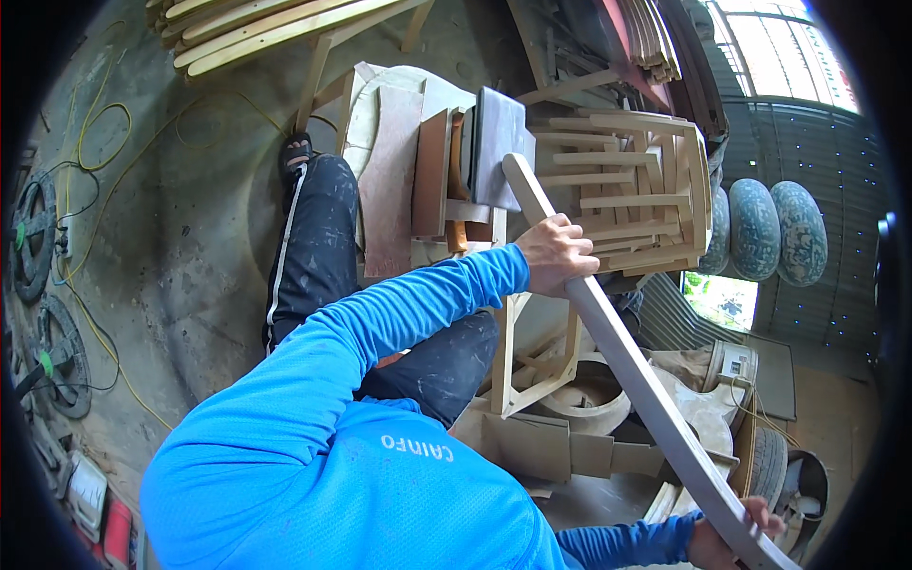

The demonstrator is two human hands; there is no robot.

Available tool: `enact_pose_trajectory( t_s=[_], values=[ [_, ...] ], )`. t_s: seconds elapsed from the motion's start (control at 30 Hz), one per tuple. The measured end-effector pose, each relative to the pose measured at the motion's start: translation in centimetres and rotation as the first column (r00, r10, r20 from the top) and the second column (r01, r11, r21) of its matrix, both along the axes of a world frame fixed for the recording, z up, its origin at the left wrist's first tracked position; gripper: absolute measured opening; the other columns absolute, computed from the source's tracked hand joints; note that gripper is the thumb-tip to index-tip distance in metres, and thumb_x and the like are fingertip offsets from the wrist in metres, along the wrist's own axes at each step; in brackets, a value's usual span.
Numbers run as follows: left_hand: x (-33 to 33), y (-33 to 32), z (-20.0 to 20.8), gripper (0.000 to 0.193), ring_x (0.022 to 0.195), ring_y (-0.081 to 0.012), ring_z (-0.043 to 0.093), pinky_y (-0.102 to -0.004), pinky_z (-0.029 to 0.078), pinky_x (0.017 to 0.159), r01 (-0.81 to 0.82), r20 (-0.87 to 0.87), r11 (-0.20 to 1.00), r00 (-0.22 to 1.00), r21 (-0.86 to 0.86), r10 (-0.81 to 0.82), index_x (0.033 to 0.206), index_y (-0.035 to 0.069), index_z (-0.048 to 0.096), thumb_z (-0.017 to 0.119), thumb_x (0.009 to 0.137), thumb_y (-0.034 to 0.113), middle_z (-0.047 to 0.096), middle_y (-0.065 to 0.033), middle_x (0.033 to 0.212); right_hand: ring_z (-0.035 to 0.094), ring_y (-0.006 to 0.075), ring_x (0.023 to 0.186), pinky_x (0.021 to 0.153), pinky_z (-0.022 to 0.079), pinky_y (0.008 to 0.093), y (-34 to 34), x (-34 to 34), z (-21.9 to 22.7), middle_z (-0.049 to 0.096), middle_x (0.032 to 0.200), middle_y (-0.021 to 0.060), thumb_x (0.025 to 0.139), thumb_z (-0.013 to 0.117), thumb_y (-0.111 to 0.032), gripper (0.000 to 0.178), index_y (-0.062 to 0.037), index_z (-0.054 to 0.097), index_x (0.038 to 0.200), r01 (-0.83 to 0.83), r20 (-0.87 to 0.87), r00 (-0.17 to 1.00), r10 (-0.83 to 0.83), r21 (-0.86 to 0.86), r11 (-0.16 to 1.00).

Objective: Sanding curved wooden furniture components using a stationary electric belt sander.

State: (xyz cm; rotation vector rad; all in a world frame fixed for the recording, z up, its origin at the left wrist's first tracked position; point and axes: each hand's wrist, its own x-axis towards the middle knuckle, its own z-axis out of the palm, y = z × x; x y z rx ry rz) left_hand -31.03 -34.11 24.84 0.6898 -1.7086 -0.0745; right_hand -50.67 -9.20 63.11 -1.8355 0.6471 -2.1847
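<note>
A long pale wooden plank [632, 366] runs diagonally from the middle of the view to the lower right. My left hand [559, 255] is closed round it, a short way below its upper end. Near the lower end, my right hand [727, 540] grips the same plank, with part of that hand hidden behind the wood. The plank's upper end lies against or just in front of a flat grey pad [499, 142]; whether they touch I cannot tell. The pad stands beside brown wooden blocks [432, 171] on a bench covered with pale boards [391, 180].
Right of the pad lies a stack of slatted wooden frames [646, 190]. Long strips [256, 38] are piled at the upper left. A yellow cord [95, 328] crosses the floor beside wheel-like rings [36, 233]. Large rounded rolls [798, 233] hang at the right.
</note>
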Motion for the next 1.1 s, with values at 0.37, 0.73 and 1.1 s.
enact_pose_trajectory(
  t_s=[0.37,0.73,1.1],
  values=[
    [4.5,-3.2,0.0,0.055,0.086,-0.0225,0.064,-0.0405,0.049,0.085,0.112,0.029,0.989,0.993,0.093,-0.116,0.084,0.014,0.066,0.089,0.063,0.059,0.064,-0.0026,0.084,0.064,0.0134,0.073,0.068,0.052,0.0286,-2.7,-2.3,-1.5,0.070,0.084,0.0018,0.101,0.062,-0.035,0.022,-0.0131,0.064,0.104,-0.192,-0.097,0.971,0.218,0.227,0.955],
    [8.6,-8.4,-4.8,0.066,0.100,-0.0252,0.059,-0.0430,0.038,0.106,-0.039,0.377,0.981,0.926,0.189,-0.036,0.088,0.010,0.072,0.042,0.101,0.067,0.064,-0.0084,0.092,0.061,0.0281,0.119,0.109,0.047,0.0492,4.9,-7.1,-24.0,0.068,0.111,0.0059,0.091,0.073,-0.031,0.022,-0.0135,0.066,0.102,0.081,0.172,0.957,-0.234,0.616,0.783],
    [2.5,-1.6,-1.1,0.056,0.085,-0.0254,0.061,-0.0420,0.040,0.100,0.001,0.081,0.958,0.996,0.288,-0.025,0.077,0.008,0.071,0.053,0.096,0.058,0.063,-0.0080,0.078,0.057,0.0207,0.109,0.104,0.045,0.0439,6.5,-14.3,-10.8,0.058,0.110,0.0041,0.098,0.068,-0.034,0.027,-0.0106,0.062,0.110,0.053,0.008,0.997,-0.074,0.620,0.782]
  ],
)
